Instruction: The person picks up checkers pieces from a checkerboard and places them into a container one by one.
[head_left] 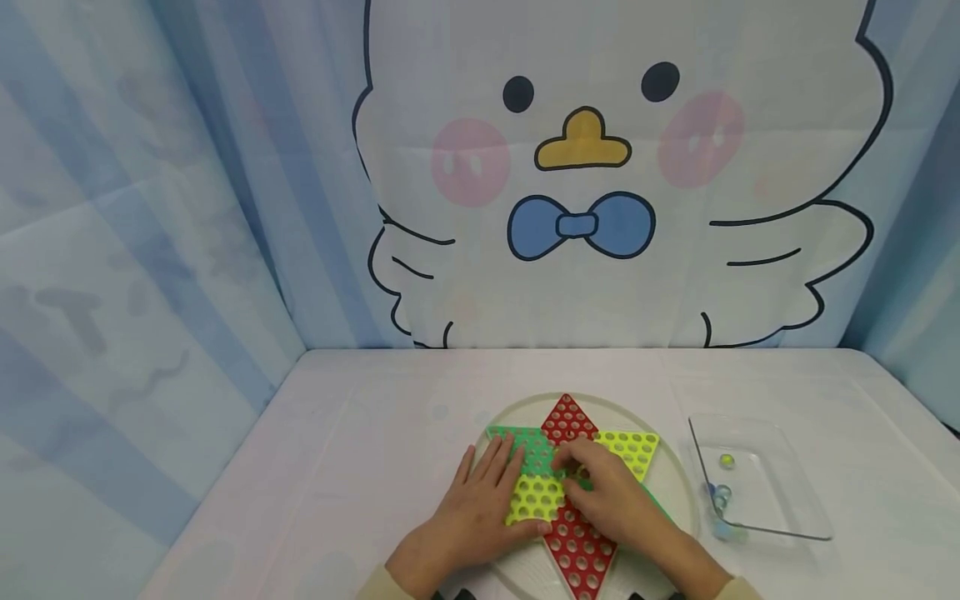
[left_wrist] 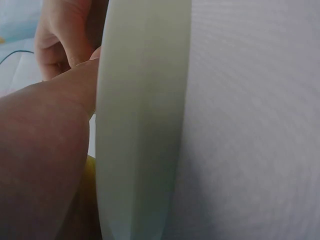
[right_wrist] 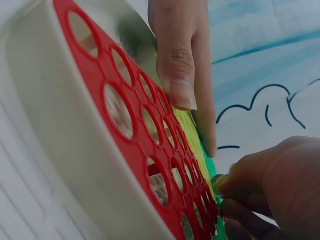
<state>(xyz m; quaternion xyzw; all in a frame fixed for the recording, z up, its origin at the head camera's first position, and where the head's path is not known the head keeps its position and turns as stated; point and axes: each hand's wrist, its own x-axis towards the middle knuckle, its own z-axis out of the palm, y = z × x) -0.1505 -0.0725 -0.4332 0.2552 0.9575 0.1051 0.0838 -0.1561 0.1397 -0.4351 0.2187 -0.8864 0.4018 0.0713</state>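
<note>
A round cream Chinese checkers board [head_left: 673, 475] carries a perforated star in red, green and yellow. My left hand [head_left: 483, 507] lies on its left side, fingers straight over the green and yellow sections, thumb near the red point. Close over the star's middle, my right hand [head_left: 609, 493] pinches a small greenish glass marble [right_wrist: 215, 182] between thumb and fingertips. In the right wrist view the red section [right_wrist: 150, 120] shows open holes. The board's pale side wall [left_wrist: 140, 120] fills the middle of the left wrist view.
To the right of the board stands a clear plastic box [head_left: 780, 475]. It holds a yellow-green marble [head_left: 727, 460] and a few bluish marbles [head_left: 722, 493] near its left wall. A curtain with a cartoon bird [head_left: 585, 292] hangs behind the white table [head_left: 360, 433].
</note>
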